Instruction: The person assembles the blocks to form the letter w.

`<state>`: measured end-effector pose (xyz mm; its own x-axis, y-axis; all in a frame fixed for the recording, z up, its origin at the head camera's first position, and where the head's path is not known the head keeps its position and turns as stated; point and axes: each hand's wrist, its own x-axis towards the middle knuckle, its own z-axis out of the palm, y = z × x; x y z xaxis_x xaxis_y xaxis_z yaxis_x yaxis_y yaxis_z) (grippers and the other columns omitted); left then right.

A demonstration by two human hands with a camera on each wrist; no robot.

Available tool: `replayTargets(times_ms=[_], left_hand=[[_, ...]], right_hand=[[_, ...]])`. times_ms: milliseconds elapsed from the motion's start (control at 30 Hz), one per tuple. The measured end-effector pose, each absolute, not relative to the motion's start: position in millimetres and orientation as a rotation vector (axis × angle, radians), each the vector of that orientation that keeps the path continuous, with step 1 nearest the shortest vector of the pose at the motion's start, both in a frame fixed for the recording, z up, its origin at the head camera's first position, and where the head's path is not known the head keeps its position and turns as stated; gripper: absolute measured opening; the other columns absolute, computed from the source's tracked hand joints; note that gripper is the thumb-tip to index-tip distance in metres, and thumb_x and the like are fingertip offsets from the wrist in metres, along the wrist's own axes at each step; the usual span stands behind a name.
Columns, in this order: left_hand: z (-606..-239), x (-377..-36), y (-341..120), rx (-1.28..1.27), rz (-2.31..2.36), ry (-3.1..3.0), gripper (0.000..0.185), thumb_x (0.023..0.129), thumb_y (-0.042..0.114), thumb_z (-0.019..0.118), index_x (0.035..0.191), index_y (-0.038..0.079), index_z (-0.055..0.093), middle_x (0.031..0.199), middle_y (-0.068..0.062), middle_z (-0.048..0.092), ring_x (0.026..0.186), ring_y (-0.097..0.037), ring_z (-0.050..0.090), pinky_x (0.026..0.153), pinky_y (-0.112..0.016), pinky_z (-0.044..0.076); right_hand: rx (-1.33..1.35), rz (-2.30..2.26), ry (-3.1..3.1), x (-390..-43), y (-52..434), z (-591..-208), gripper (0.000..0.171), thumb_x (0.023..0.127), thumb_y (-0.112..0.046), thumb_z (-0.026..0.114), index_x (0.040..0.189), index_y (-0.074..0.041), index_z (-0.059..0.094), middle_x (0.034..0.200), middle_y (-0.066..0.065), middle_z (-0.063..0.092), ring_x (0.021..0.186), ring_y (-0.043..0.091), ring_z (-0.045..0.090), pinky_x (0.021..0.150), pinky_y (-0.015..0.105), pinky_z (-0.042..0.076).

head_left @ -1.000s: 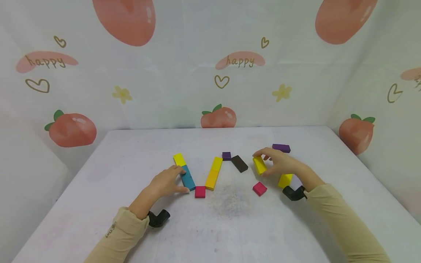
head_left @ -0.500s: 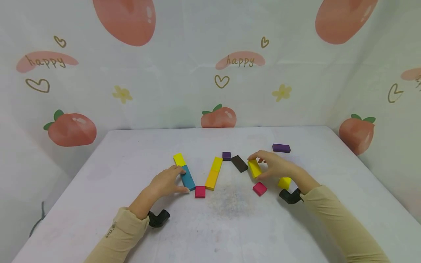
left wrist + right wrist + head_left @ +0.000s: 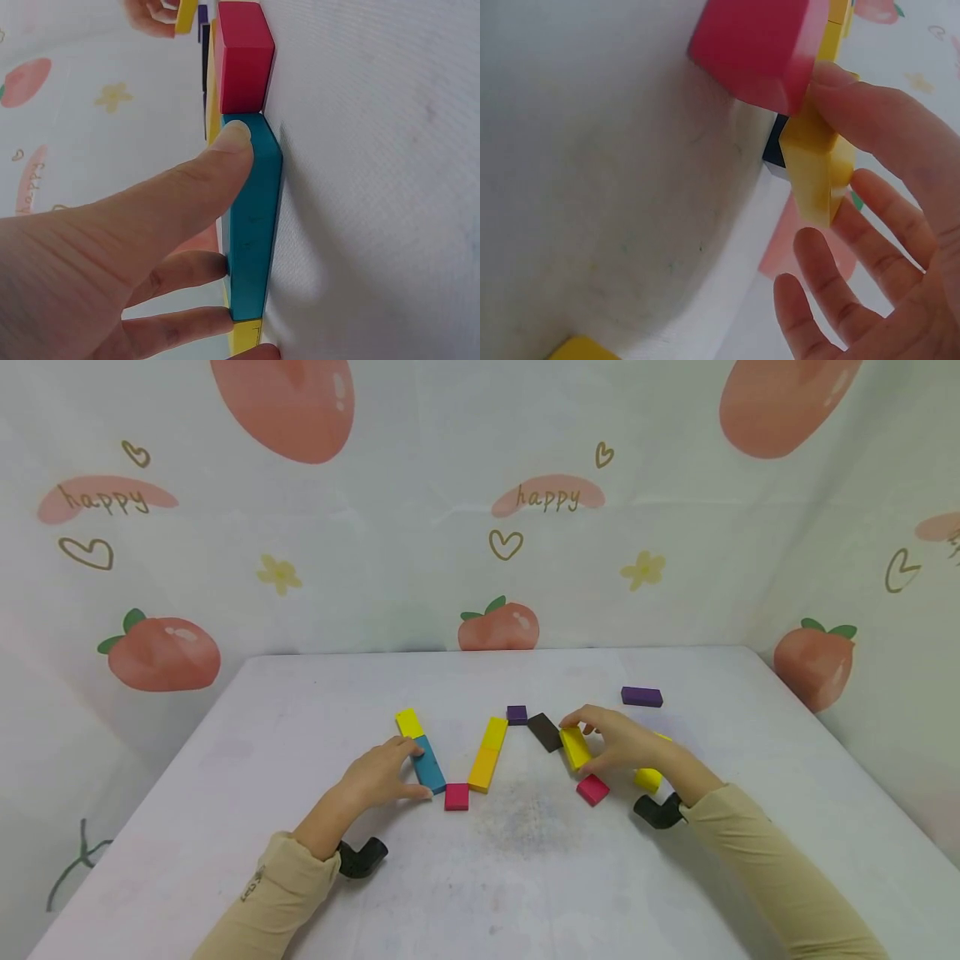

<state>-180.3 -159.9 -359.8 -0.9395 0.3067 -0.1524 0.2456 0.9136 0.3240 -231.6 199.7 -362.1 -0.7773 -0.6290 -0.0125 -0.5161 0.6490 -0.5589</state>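
Note:
My left hand holds a blue block lying on the table, its thumb on the near side and fingers over the far part. In the left wrist view the blue block's end meets a red block, and a yellow block adjoins its other end. My right hand pinches another yellow block between thumb and fingertips. That block's upper corner is right at the end of a dark brown block. A second red block lies just below the pinching thumb.
A yellow-and-orange strip of blocks slants up from the left red block to a small purple block. A longer purple block lies farther back right. More yellow shows beneath the right wrist.
My right hand has moved left and slightly nearer with the yellow block, bringing it up against the brown block. The left hand stays in place on the blue block.

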Motion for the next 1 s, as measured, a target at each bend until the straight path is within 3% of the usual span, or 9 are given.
replayTargets(times_ms=[733,1000], left_hand=[[-358.7,-179.3,-159.2,0.412,0.441,2.874,0.063,0.075,0.035,0.076,0.125,0.003,0.054,0.132,-0.019,0.051,0.114,-0.033,0.053,0.098,-0.049,0.046],[-358.1,-178.7,-158.5,0.412,0.443,2.871,0.063,0.076,0.035,0.076,0.126,0.003,0.053,0.135,-0.02,0.049,0.118,-0.034,0.051,0.1,-0.05,0.045]], right_hand=[[-1.044,-0.766,2.614,-229.8,201.7,-361.4,0.06,0.072,-0.02,0.08,0.124,-0.005,0.053,0.122,0.01,0.059,0.106,0.026,0.054,0.094,0.047,0.047],[-0.97,-0.728,2.589,-227.4,201.0,-360.5,0.058,0.073,-0.018,0.079,0.125,-0.01,0.053,0.125,0.006,0.058,0.108,0.025,0.053,0.096,0.046,0.045]])
